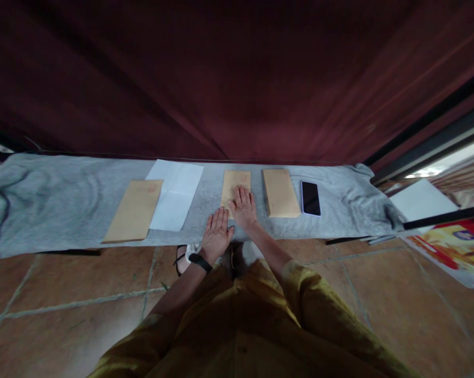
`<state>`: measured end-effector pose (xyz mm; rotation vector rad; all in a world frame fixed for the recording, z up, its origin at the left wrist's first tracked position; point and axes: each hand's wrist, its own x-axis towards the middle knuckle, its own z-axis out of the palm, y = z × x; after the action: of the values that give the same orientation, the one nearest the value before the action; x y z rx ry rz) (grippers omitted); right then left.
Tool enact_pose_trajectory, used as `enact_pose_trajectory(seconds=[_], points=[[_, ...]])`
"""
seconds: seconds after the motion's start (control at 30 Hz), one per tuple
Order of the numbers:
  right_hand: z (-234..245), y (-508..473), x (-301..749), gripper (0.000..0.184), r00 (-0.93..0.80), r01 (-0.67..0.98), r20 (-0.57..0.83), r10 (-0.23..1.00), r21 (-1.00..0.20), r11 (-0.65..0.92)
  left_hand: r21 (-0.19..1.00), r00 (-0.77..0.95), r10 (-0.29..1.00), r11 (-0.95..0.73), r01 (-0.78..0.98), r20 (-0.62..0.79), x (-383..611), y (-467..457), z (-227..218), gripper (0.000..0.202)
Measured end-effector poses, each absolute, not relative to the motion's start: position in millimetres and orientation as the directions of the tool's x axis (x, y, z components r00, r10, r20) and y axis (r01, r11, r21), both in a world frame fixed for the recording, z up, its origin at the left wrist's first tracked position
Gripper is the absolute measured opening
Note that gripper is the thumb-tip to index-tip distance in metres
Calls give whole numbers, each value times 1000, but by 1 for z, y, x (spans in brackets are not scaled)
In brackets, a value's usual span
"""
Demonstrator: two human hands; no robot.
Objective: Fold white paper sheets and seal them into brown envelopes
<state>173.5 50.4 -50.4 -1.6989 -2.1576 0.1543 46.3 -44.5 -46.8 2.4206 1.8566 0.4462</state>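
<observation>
Lying on the cloth-covered surface [69, 197], about midway along and between near and far edges: a brown envelope [230, 181], partly covered by the flat, unclenched right hand [244, 207], grasping nothing. By its near left corner, the left hand [215, 234], also flat and released; cannot tell if touching paper or only cloth. Probably light, thin and a little stiff, easily creased, likely to slide under a push. Best pinned with a palm or pinched by a long edge. Toward the surface's right end, an apparent envelope stack [280, 191], then a phone [310, 198]. Toward the left end, a white sheet [179, 191], partly under another envelope [134, 210]. Beyond the far edge, a dark red drape [237, 79]; below, tiled floor [379, 294].
</observation>
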Motion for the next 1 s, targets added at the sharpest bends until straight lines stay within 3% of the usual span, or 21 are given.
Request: enact_pose_trajectory(seconds=[0.3, 0.63, 1.0], points=[[-50, 50, 170, 61, -208, 920, 186, 960, -295, 257, 222, 225, 961, -257, 940, 162, 47, -45, -44, 64], [-48, 29, 187, 61, -194, 909, 270, 943, -311, 276, 233, 223, 960, -259, 938, 167, 47, -45, -43, 64], [-57, -39, 234, 55, -414, 860, 274, 868, -196, 472, 241, 217, 959, -258, 936, 182, 46, -44, -49, 64]])
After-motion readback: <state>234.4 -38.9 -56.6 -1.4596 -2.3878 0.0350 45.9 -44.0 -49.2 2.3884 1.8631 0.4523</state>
